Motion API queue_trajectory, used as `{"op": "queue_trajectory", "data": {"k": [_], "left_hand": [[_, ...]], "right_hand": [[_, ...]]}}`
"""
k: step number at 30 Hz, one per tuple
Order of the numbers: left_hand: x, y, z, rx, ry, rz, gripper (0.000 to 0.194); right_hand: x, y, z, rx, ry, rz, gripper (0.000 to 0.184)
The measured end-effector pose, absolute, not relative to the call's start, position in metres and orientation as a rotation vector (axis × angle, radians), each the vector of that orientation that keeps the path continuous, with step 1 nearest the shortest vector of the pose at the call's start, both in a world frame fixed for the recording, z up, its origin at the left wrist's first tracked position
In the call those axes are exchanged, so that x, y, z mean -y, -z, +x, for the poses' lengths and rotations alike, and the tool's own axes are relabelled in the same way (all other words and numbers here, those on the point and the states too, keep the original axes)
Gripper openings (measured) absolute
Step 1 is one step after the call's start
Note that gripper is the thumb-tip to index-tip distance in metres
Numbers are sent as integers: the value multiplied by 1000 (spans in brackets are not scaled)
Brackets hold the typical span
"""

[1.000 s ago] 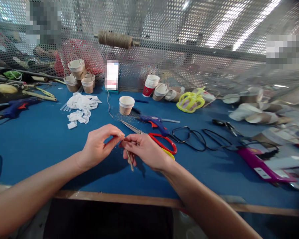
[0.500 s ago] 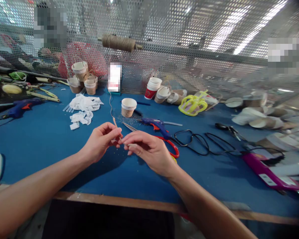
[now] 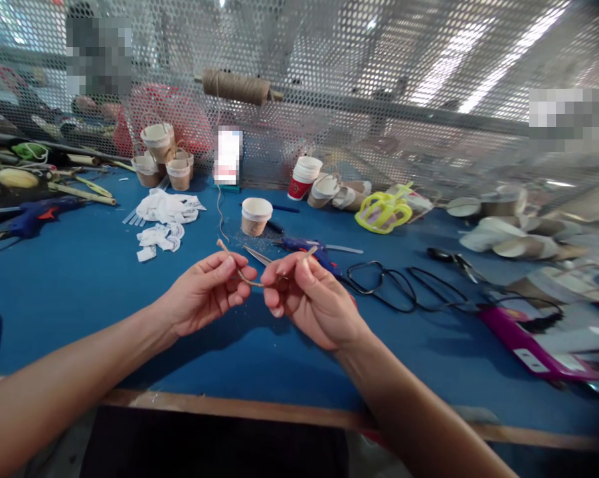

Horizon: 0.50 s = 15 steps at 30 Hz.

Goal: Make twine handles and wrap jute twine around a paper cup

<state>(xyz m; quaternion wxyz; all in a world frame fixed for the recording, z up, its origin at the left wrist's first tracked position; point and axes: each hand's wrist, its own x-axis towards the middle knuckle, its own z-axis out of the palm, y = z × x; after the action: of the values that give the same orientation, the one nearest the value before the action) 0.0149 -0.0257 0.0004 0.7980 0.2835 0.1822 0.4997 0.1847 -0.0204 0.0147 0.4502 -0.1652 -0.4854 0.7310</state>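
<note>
Head view: short brown twine, sagging, ends upturned

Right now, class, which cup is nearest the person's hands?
The brown, white-rimmed cup, standing alone; the red-and-white cups and other brown cups are farther back.

From where I sit, I have both bare forearms angled inward over the front edge, the left forearm rising from the lower left and the right forearm from the lower right. My left hand is pinched, its thumb laid over curled fingers. My right hand pinches too — thumb upward, the lower fingers bent toward the left. The fingertips face each other, near but apart, both wrists held fairly straight.
</note>
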Motion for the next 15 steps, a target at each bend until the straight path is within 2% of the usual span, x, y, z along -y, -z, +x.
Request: {"op": "queue_trajectory", "data": {"k": [6, 15], "left_hand": [[29, -4, 14, -311, -1049, 628, 15], [36, -6, 16, -317, -966, 744, 16]], "right_hand": [[19, -18, 183, 1038, -1950, -402, 15], [18, -16, 185, 1074, -2019, -430, 22]]}}
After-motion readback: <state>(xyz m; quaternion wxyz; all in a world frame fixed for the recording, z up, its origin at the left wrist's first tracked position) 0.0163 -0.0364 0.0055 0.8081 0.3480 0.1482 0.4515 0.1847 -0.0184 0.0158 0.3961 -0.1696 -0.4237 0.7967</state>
